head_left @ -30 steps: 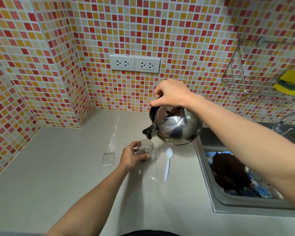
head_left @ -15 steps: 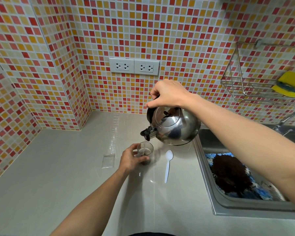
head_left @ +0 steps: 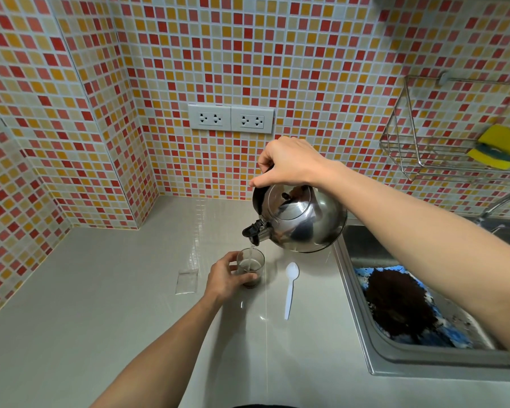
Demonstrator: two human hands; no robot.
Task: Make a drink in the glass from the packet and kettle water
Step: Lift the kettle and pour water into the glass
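Observation:
A small clear glass [head_left: 252, 267] stands on the grey counter [head_left: 100, 304] with dark powder at its bottom. My left hand [head_left: 226, 276] is wrapped around its left side. My right hand [head_left: 289, 163] grips the black handle of a shiny steel kettle [head_left: 304, 222], which is tilted with its black spout just above the glass. A thin stream of water runs from the spout into the glass. A clear packet [head_left: 186, 281] lies flat on the counter to the left of the glass.
A white plastic spoon [head_left: 290, 288] lies right of the glass. A steel sink [head_left: 362, 343] at the right holds dark grounds on something blue. A wire rack [head_left: 418, 148] with a yellow sponge hangs on the tiled wall. Sockets [head_left: 231, 119] sit above the counter.
The kettle has tipped further and water now streams from the spout into the glass. My left hand stays on the glass.

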